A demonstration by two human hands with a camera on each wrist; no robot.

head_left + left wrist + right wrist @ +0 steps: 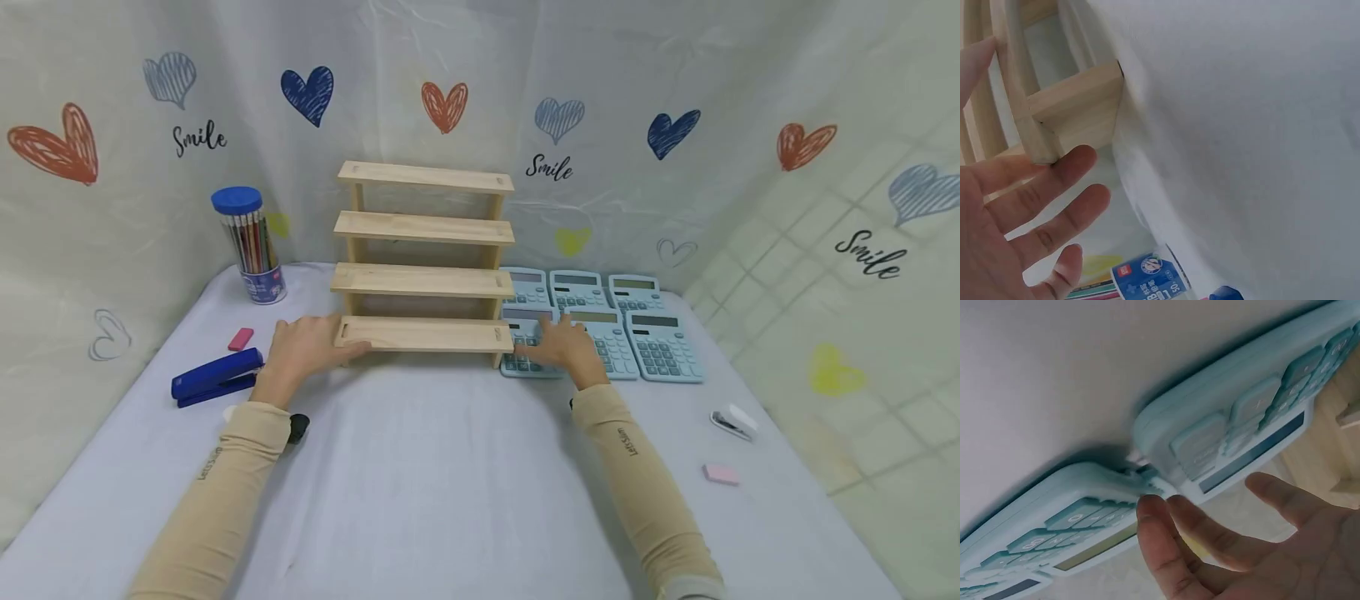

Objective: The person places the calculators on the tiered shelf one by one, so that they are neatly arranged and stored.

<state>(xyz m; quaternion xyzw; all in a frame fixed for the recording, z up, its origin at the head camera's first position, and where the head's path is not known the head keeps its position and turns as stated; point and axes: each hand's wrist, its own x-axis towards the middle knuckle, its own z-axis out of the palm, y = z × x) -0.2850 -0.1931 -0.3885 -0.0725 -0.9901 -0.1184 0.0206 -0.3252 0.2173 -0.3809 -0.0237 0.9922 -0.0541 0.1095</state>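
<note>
A four-tier shape of light wooden boards, a step shelf [422, 282], stands at the back of the table. My left hand [303, 354] is at the left end of its lowest board, thumb along the front edge. In the left wrist view its fingers [1063, 215] are spread and fairly straight, the index finger against the board's end. At the right end, my right hand [562, 346] hovers low over light-blue calculators [665, 346], its thumb near the board's corner. The right wrist view shows its fingers [1166, 550] loosely extended beside the calculators, holding nothing.
Left of the shelf stand a blue-lidded tub of pencils [251, 250], a pink eraser [241, 339] and a blue stapler [215, 377]. To the right lie a small white stapler [735, 422] and a pale pink eraser [722, 474]. A heart-printed curtain [442, 50] hangs behind.
</note>
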